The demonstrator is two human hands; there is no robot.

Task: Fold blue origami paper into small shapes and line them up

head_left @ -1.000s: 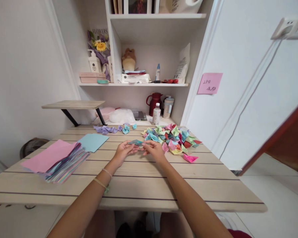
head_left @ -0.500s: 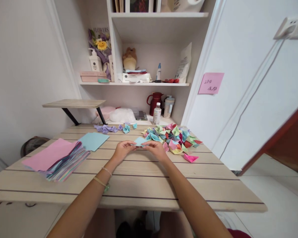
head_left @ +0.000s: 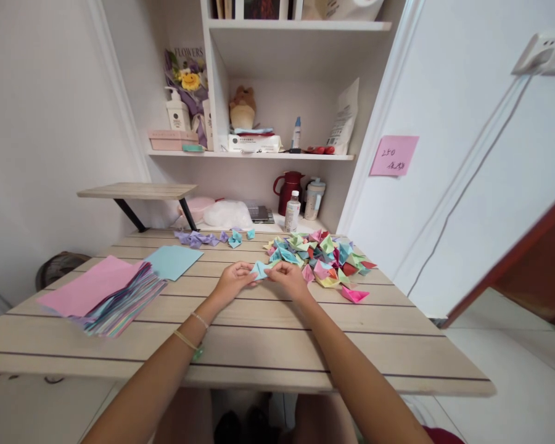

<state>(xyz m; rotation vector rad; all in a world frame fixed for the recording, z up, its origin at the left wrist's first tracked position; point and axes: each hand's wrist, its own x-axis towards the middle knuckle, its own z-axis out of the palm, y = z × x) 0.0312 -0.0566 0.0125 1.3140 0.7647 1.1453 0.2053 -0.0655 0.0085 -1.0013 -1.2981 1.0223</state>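
Observation:
Between my two hands, over the middle of the table, is a small folded light-blue paper [head_left: 259, 269] with a pointed top. My left hand [head_left: 234, 280] pinches its left side, and my right hand [head_left: 288, 277] pinches its right side. Just beyond and right of my right hand lies a heap of folded paper boats [head_left: 326, 256] in many colours. A single pink paper boat [head_left: 354, 295] sits at the heap's near edge. To the left, light-blue paper sheets [head_left: 174, 262] lie beside a thick stack of coloured paper [head_left: 95, 287] with pink on top.
Purple folded papers [head_left: 197, 239] and a blue folded piece [head_left: 235, 238] lie along the table's back. A small raised shelf [head_left: 139, 190] stands at the back left. Behind are a clear bottle [head_left: 293, 213], a red jug [head_left: 287, 190] and a pale tumbler [head_left: 314, 200].
The light-blue paper has gone from a flatter, wider shape to a narrower one with a pointed top and a visible crease. Both hands stay in nearly the same place.

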